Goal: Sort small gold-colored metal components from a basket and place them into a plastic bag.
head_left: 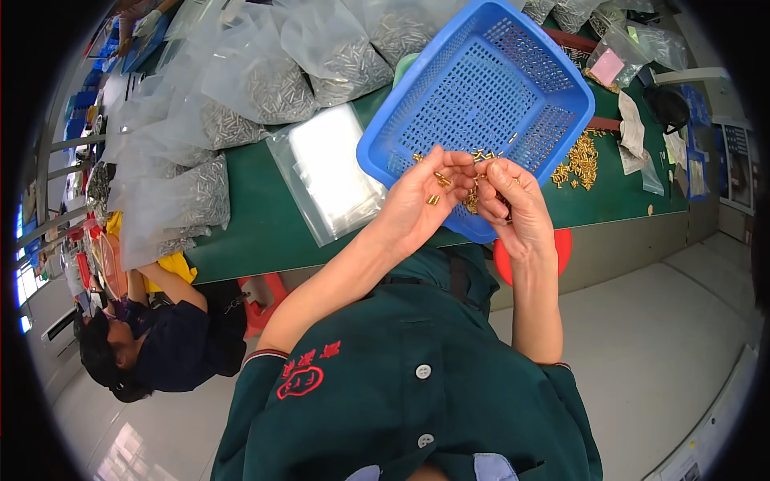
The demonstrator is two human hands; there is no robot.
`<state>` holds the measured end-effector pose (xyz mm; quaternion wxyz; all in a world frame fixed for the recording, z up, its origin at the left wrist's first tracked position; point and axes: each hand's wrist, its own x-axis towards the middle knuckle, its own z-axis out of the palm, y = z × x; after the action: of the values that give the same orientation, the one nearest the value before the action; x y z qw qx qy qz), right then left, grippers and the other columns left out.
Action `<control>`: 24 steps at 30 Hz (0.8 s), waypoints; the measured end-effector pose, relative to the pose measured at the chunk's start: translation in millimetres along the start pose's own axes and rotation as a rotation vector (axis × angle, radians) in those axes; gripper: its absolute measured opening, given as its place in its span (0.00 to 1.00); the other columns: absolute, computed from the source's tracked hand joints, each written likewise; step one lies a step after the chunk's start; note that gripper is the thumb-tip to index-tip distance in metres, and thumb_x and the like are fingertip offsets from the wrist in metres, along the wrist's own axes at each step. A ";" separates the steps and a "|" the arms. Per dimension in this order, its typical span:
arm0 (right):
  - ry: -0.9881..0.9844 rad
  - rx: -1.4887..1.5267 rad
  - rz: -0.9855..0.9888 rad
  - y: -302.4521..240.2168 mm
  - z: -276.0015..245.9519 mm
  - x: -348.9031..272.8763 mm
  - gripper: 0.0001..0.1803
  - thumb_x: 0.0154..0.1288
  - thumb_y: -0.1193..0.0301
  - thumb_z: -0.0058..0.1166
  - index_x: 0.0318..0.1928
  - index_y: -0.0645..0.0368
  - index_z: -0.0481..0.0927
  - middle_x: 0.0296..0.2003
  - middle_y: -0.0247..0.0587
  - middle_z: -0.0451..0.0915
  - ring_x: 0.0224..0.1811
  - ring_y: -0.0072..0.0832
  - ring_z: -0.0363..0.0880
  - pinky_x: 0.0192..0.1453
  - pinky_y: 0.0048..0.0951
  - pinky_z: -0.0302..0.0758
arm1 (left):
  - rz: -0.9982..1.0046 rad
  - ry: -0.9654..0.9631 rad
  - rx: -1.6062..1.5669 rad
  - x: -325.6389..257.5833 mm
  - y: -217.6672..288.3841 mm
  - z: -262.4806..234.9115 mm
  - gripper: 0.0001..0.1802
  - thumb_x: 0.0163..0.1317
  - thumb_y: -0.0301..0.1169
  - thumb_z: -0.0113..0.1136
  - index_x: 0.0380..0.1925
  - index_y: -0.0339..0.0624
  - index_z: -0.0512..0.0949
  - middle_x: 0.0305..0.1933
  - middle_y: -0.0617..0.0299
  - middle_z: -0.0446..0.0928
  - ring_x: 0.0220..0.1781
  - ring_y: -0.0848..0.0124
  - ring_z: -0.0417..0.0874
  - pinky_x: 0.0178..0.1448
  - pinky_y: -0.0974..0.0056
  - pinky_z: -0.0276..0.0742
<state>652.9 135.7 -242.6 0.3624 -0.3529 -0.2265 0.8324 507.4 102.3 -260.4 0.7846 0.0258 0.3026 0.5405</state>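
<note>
- Green work shirt (417,377) fills the bottom, nearest of all.
- Left hand (421,200) lies open, palm up, small brass pins (437,188) resting on it.
- Right hand (513,204) is curled, fingertips pinching more pins.
- Blue basket (481,88) sits tilted at the green worktop's (257,216) near edge, touching both hands.
- Loose brass pile (579,162) lies right of it.
- Clear bags of silver parts (273,88) crowd the far left.

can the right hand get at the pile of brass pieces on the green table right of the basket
Probably yes. The right hand is beside the blue basket, and the brass pile lies uncovered on the green table to its right, nothing between. It already pinches small brass pieces, though.
</note>
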 end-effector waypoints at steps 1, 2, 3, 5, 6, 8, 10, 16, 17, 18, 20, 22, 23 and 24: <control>-0.002 0.000 0.000 -0.5 1.2 -0.4 0.09 0.61 0.69 0.51 0.34 0.65 0.76 0.18 0.29 0.70 0.14 0.11 0.56 0.16 0.13 0.53 | 0.012 0.001 -0.048 1.5 -0.1 -2.1 0.19 0.66 0.41 0.40 0.40 0.34 0.71 0.39 0.59 0.73 0.41 0.72 0.72 0.49 0.68 0.68; 0.022 -0.008 -0.008 -1.3 3.5 -1.0 0.10 0.61 0.69 0.51 0.34 0.65 0.76 0.18 0.29 0.70 0.14 0.11 0.56 0.16 0.13 0.53 | 0.024 0.002 -0.096 2.1 0.0 -3.1 0.21 0.67 0.41 0.36 0.40 0.34 0.70 0.42 0.56 0.73 0.47 0.68 0.72 0.56 0.64 0.66; 0.047 -0.015 -0.016 -1.6 4.6 -1.2 0.10 0.61 0.69 0.51 0.34 0.65 0.76 0.17 0.29 0.69 0.14 0.11 0.56 0.16 0.14 0.53 | 0.024 0.001 -0.095 2.2 0.6 -1.9 0.21 0.67 0.41 0.36 0.40 0.34 0.70 0.42 0.56 0.73 0.47 0.68 0.72 0.56 0.64 0.66; 0.048 -0.034 -0.032 -0.8 4.4 -1.6 0.10 0.61 0.69 0.51 0.33 0.65 0.76 0.17 0.29 0.69 0.14 0.11 0.56 0.17 0.14 0.53 | -0.019 -0.008 -0.232 2.0 2.2 1.8 0.21 0.67 0.40 0.34 0.43 0.31 0.68 0.49 0.50 0.70 0.54 0.63 0.70 0.61 0.61 0.64; 0.047 -0.055 -0.046 -0.8 4.8 -1.8 0.10 0.61 0.69 0.51 0.33 0.65 0.77 0.17 0.28 0.69 0.15 0.11 0.56 0.17 0.14 0.53 | -0.018 -0.009 -0.231 2.0 2.1 2.4 0.21 0.67 0.40 0.34 0.43 0.31 0.68 0.49 0.50 0.70 0.54 0.63 0.70 0.61 0.61 0.64; 0.038 -0.119 -0.059 -0.4 8.1 -3.0 0.11 0.62 0.68 0.50 0.33 0.65 0.77 0.17 0.28 0.68 0.15 0.11 0.56 0.17 0.14 0.53 | -0.021 -0.021 -0.258 2.1 1.6 3.4 0.22 0.67 0.38 0.34 0.46 0.29 0.67 0.54 0.45 0.67 0.55 0.62 0.70 0.61 0.60 0.65; 0.028 -0.183 -0.072 -1.7 14.8 -4.3 0.12 0.63 0.67 0.49 0.34 0.65 0.77 0.17 0.28 0.68 0.15 0.11 0.55 0.18 0.14 0.53 | -0.024 -0.035 -0.229 2.0 1.3 2.7 0.22 0.67 0.38 0.34 0.47 0.29 0.66 0.55 0.45 0.66 0.55 0.63 0.70 0.61 0.60 0.65; -0.025 -0.147 -0.045 -5.3 16.8 -7.0 0.15 0.65 0.66 0.44 0.37 0.66 0.78 0.16 0.29 0.66 0.15 0.12 0.55 0.18 0.14 0.52 | -0.031 -0.057 -0.188 -1.8 2.4 6.1 0.22 0.67 0.38 0.34 0.48 0.28 0.65 0.57 0.46 0.64 0.56 0.63 0.69 0.61 0.61 0.65; -0.036 -0.153 -0.044 -5.5 17.4 -7.7 0.14 0.64 0.67 0.44 0.37 0.66 0.78 0.16 0.28 0.66 0.15 0.12 0.55 0.18 0.14 0.52 | -0.029 -0.071 -0.193 -2.2 2.0 5.3 0.22 0.67 0.38 0.34 0.48 0.28 0.65 0.57 0.46 0.64 0.56 0.63 0.69 0.62 0.61 0.64; -0.046 -0.160 -0.044 -6.0 17.4 -7.6 0.14 0.64 0.68 0.44 0.37 0.66 0.78 0.15 0.28 0.66 0.15 0.12 0.55 0.18 0.15 0.52 | -0.030 -0.072 -0.193 -1.9 1.9 5.9 0.22 0.67 0.38 0.34 0.48 0.28 0.65 0.57 0.46 0.64 0.56 0.63 0.69 0.62 0.61 0.64; -0.055 -0.200 -0.051 -5.1 14.8 -7.4 0.13 0.64 0.68 0.44 0.37 0.66 0.78 0.15 0.28 0.65 0.15 0.12 0.54 0.18 0.15 0.52 | -0.029 -0.086 -0.196 -1.5 2.0 7.5 0.22 0.67 0.38 0.34 0.48 0.28 0.65 0.58 0.45 0.64 0.57 0.63 0.68 0.62 0.61 0.63; -0.062 -0.239 -0.057 -4.8 15.2 -8.2 0.13 0.64 0.69 0.44 0.38 0.66 0.78 0.15 0.27 0.65 0.15 0.12 0.54 0.18 0.15 0.52 | -0.030 -0.093 -0.189 -0.9 2.2 8.3 0.22 0.67 0.38 0.34 0.48 0.28 0.65 0.58 0.45 0.64 0.57 0.63 0.67 0.63 0.61 0.63; -0.058 -0.225 -0.049 -5.8 17.6 -9.3 0.14 0.65 0.68 0.43 0.39 0.66 0.78 0.15 0.27 0.64 0.15 0.12 0.54 0.19 0.15 0.52 | -0.030 -0.101 -0.182 -0.7 2.3 8.5 0.22 0.67 0.39 0.34 0.48 0.28 0.65 0.58 0.44 0.63 0.58 0.63 0.66 0.63 0.61 0.62; -0.054 -0.212 -0.042 -6.8 19.0 -9.9 0.15 0.65 0.67 0.42 0.40 0.66 0.77 0.15 0.27 0.64 0.15 0.12 0.53 0.19 0.14 0.52 | -0.030 -0.101 -0.183 -1.0 2.3 8.5 0.22 0.67 0.39 0.34 0.48 0.28 0.65 0.58 0.44 0.63 0.58 0.63 0.66 0.63 0.61 0.62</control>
<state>646.5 130.1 -221.8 0.3339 -0.3619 -0.3303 0.8053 509.6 104.8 -252.2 0.8059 -0.0233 0.2124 0.5522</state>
